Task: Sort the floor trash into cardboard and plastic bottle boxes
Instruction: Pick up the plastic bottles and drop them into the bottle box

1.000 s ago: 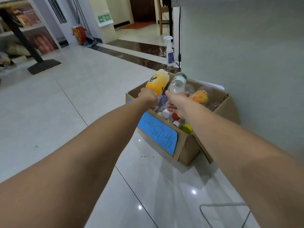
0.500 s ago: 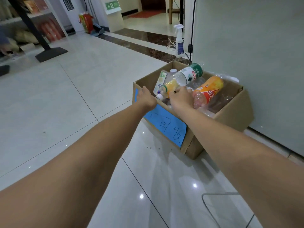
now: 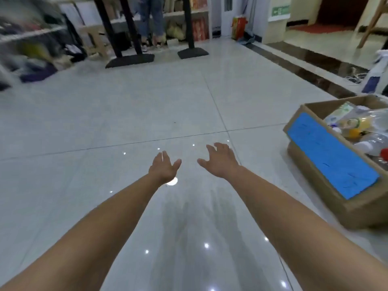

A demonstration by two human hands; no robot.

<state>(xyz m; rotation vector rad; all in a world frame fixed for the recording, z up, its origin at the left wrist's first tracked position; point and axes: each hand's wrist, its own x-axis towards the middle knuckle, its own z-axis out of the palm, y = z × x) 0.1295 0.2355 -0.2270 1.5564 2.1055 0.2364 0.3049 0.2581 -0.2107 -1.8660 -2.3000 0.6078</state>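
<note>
Bottle box (image 3: 357, 208) runs off the right edge; far shelves (image 3: 27, 34) blurred

One left hand (image 3: 163, 168), one right hand (image 3: 220, 161), one cardboard box (image 3: 365, 206), one blue label (image 3: 329, 156).

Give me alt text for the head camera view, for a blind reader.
The person's left hand and right hand, both open and empty, reach out over a glossy tiled floor. At the right edge, a cardboard box with a blue label holds plastic bottles.
</note>
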